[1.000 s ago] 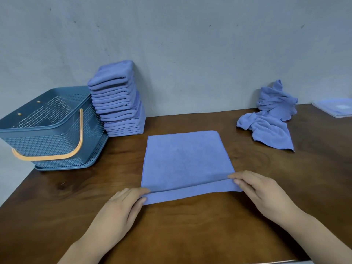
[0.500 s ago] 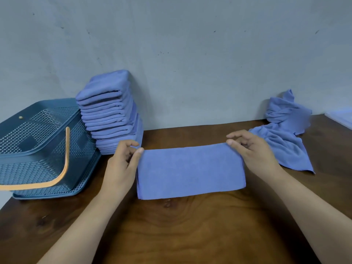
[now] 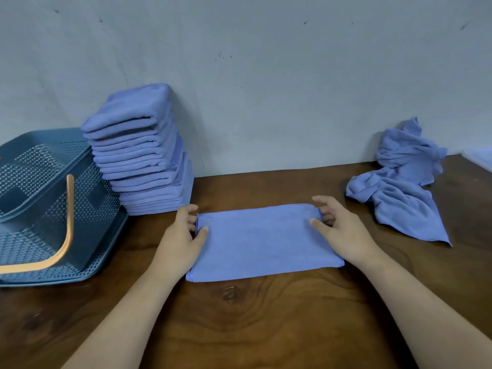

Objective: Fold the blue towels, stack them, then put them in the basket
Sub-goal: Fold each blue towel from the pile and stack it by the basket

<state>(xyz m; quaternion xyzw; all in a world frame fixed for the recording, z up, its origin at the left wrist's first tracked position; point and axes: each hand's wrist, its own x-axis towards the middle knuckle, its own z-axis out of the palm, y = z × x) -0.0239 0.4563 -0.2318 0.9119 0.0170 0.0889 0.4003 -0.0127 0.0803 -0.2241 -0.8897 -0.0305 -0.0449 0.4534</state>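
A blue towel (image 3: pixel 262 242), folded in half into a wide rectangle, lies flat on the wooden table (image 3: pixel 253 315). My left hand (image 3: pixel 181 241) pinches its far left corner, thumb on top and fingers at the edge. My right hand (image 3: pixel 340 230) pinches its far right corner the same way. A tall stack of folded blue towels (image 3: pixel 141 153) leans against the wall at the back left. Beside that stack stands the blue perforated basket (image 3: pixel 40 206) with an orange handle, nothing visible inside it. A heap of unfolded blue towels (image 3: pixel 402 187) lies at the back right.
A grey wall runs along the table's far edge. The corner of a pale plastic lid (image 3: pixel 479 158) shows at the right edge of the frame. Bare wood stretches between the towel and the table's near edge.
The towel's near edge was carried up to its far edge, folding it in half. Both hands have since shifted slightly nearer along the short sides, still holding the far corners.
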